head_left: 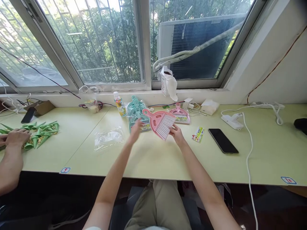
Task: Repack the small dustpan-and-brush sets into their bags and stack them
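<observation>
A pink hand brush [159, 123] with white bristles is tilted above the table, its handle pointing up and left. My right hand [177, 134] grips its lower right corner by the bristles. Whether a dustpan sits behind it I cannot tell. My left hand [136, 130] is left of the brush, in front of several bagged teal dustpan-and-brush sets [135, 110]; its fingers are smeared by motion. Behind the brush, to the right, lies a bagged pink dustpan-and-brush set [179, 114]. A printed label card [198, 134] lies right of my right hand.
Clear plastic bags [109, 138] lie to the left. A bottle [119, 103] stands at the back. A phone [223, 141] and a white power strip [232, 121] with its cable are at right. Another person's hands [16, 137] touch green cone-shaped pieces [40, 135] at far left.
</observation>
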Action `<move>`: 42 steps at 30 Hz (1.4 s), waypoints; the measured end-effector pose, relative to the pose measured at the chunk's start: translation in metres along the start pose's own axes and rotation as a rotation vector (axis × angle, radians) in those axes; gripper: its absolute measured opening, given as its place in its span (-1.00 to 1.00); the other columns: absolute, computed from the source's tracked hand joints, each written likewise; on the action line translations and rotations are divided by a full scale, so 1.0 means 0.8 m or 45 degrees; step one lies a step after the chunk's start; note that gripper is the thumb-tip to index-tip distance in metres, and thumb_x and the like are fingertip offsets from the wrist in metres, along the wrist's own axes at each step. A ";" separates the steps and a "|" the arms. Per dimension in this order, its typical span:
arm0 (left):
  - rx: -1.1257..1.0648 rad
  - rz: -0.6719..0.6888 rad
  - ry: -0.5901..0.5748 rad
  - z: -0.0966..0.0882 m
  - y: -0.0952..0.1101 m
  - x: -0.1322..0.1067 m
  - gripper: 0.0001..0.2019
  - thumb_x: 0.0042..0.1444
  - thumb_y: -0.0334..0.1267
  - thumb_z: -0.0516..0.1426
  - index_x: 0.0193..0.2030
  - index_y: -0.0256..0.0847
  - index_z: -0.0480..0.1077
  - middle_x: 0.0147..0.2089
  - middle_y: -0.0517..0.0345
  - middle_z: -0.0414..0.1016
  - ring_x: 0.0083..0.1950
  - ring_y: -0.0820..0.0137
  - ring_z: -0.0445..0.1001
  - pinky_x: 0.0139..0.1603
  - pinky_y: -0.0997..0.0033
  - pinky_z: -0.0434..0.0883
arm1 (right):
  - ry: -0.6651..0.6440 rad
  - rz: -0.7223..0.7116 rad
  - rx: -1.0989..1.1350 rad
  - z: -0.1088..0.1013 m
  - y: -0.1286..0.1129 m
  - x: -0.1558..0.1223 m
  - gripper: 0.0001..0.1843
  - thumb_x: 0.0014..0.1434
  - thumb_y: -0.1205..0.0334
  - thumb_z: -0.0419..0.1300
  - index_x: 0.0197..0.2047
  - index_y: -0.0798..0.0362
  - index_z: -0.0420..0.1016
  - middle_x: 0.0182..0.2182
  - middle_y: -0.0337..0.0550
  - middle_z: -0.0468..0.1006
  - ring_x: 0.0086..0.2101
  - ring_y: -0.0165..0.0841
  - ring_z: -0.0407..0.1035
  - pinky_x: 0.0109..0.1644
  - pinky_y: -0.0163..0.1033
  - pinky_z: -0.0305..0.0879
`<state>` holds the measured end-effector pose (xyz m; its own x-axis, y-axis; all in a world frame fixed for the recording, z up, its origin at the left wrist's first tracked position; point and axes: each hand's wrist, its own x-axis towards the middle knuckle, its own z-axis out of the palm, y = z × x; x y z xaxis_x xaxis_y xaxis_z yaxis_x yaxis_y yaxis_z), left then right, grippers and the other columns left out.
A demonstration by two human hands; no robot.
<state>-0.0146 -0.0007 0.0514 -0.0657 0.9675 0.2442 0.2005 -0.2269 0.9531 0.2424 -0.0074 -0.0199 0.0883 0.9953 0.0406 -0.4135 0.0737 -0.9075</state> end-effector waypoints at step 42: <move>0.290 0.631 -0.188 0.124 0.006 -0.043 -0.60 0.33 -0.16 -0.14 0.19 -0.20 0.29 -0.01 -0.02 0.51 -0.10 0.36 0.50 -0.10 0.42 0.39 | 0.467 -0.673 -1.011 0.052 -0.073 -0.045 -0.81 -0.17 0.16 0.27 -0.46 0.07 0.43 -0.47 -0.19 0.49 -0.55 -0.42 0.32 -0.44 -0.26 0.35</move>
<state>0.0854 -0.0240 0.0299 0.2243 0.7602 0.6097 0.3796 -0.6444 0.6638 0.2261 -0.0450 0.0491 0.4126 0.7571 0.5065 0.4671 0.3015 -0.8312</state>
